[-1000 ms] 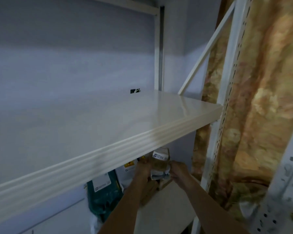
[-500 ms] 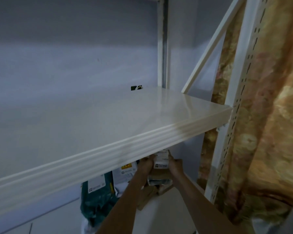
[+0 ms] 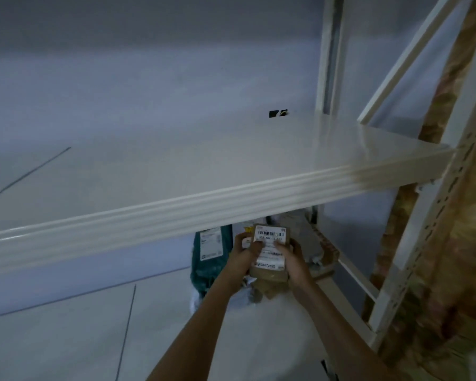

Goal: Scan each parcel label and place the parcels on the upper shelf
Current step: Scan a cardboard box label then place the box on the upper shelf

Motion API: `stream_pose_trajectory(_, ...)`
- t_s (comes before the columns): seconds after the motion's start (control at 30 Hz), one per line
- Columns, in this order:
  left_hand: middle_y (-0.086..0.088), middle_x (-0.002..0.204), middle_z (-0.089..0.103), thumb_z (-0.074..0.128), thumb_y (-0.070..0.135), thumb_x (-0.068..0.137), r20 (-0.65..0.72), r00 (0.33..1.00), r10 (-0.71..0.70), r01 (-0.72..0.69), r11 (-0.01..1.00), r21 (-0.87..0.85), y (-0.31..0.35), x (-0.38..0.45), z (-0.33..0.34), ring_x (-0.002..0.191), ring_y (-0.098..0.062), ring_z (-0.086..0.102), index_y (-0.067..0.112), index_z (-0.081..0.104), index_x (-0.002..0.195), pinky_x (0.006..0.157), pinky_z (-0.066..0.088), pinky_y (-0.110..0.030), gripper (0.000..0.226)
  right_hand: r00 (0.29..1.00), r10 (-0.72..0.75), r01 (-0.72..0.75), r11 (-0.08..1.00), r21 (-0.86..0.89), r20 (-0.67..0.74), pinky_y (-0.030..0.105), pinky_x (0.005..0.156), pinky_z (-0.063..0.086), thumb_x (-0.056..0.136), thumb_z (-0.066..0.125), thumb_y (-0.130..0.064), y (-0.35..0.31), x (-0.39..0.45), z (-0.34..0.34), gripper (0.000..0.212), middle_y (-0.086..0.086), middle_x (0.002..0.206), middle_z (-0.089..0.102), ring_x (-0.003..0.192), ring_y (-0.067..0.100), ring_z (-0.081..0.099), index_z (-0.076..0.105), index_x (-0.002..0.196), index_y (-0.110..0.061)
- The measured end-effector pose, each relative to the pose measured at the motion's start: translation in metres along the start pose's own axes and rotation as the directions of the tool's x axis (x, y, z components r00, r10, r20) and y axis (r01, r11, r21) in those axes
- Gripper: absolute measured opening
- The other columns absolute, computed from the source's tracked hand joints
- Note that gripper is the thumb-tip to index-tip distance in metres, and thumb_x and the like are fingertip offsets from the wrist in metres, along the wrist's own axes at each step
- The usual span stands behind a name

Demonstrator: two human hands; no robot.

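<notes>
The small brown parcel [image 3: 270, 259] has come out from under the upper shelf [image 3: 204, 204], label facing up. Both the left hand [image 3: 243, 250] and right hand [image 3: 291, 257] grip it by its sides; lifted carelessly, it could knock the shelf's front lip.

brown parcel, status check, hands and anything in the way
Left hand and right hand both grip brown parcel, label up. Parcel below upper shelf front edge. Teal parcel behind, on the lower shelf.

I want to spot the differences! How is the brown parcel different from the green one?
The brown parcel is held in both hands, left hand and right hand; the green parcel stands untouched on the lower shelf. Brown looks smaller and sits nearer; green is taller and farther back. Both carry white labels.
</notes>
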State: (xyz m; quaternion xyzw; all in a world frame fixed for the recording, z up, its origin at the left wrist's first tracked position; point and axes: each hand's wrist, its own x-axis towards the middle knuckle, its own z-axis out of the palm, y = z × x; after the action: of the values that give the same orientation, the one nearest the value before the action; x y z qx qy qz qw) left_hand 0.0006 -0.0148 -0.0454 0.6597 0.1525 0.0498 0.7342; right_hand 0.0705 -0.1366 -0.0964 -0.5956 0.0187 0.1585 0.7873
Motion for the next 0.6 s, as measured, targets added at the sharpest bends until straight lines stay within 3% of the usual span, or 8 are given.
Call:
stream_pose_trajectory(0.1, -0.02, 0.117, 0.066, 0.065, 0.028, 0.092, -0.069, 0.998, 0.012, -0.013, 1.0, -0.018, 0.0, -0.025, -0.036, 0.098, -0.033, 0.069, 0.019, 0.043, 0.127, 0.078, 0.06, -0.042, 0.043, 0.996, 0.049, -0.05, 0.999, 0.014, 0.072, 0.054, 0.084, 0.06, 0.086, 0.077, -0.026, 0.012, -0.023, 0.036, 0.051, 0.017, 0.114, 0.072, 0.095, 0.036, 0.073, 0.056, 0.132, -0.019)
stream_pose_trajectory(0.23, -0.014, 0.114, 0.067, 0.062, 0.03, 0.093, -0.145, 0.989, 0.021, -0.026, 0.999, -0.033, 0.002, -0.072, -0.091, 0.086, -0.021, 0.07, 0.02, 0.044, 0.127, 0.057, 0.057, -0.024, 0.04, 0.985, 0.087, -0.078, 0.995, -0.064, 0.15, 0.053, 0.084, 0.06, 0.085, 0.079, -0.023, 0.033, -0.048, 0.09, 0.055, 0.016, 0.116, 0.071, 0.095, 0.034, 0.073, 0.054, 0.134, -0.019)
stream_pose_trajectory(0.4, -0.009, 0.11, 0.069, 0.062, 0.04, 0.092, -0.247, 0.969, 0.023, -0.021, 1.0, 0.01, -0.004, -0.148, -0.192, 0.091, -0.022, 0.07, 0.027, 0.044, 0.127, 0.067, 0.056, -0.032, 0.041, 0.94, 0.111, -0.072, 0.989, -0.132, 0.323, 0.05, 0.085, 0.06, 0.086, 0.078, -0.028, 0.067, -0.125, 0.174, 0.042, 0.006, 0.109, 0.075, 0.094, 0.027, 0.074, 0.06, 0.124, -0.027)
stream_pose_trajectory(0.5, -0.009, 0.109, 0.07, 0.062, 0.04, 0.092, -0.323, 0.946, 0.018, -0.017, 1.0, 0.007, -0.015, -0.205, -0.257, 0.09, -0.021, 0.071, 0.027, 0.045, 0.126, 0.062, 0.056, -0.028, 0.04, 0.913, 0.14, -0.093, 0.986, -0.139, 0.384, 0.053, 0.086, 0.06, 0.083, 0.079, -0.034, 0.106, -0.18, 0.23, 0.052, 0.003, 0.108, 0.076, 0.094, 0.026, 0.076, 0.056, 0.129, -0.028)
stream_pose_trajectory(0.6, -0.012, 0.109, 0.07, 0.061, 0.037, 0.094, -0.407, 0.913, 0.018, -0.029, 0.999, -0.021, -0.026, -0.26, -0.32, 0.086, -0.02, 0.072, 0.026, 0.046, 0.128, 0.058, 0.056, -0.025, 0.039, 0.892, 0.186, -0.137, 0.98, -0.144, 0.412, 0.05, 0.084, 0.061, 0.086, 0.077, -0.028, 0.142, -0.233, 0.287, 0.046, 0.005, 0.103, 0.077, 0.09, 0.027, 0.076, 0.053, 0.126, -0.029)
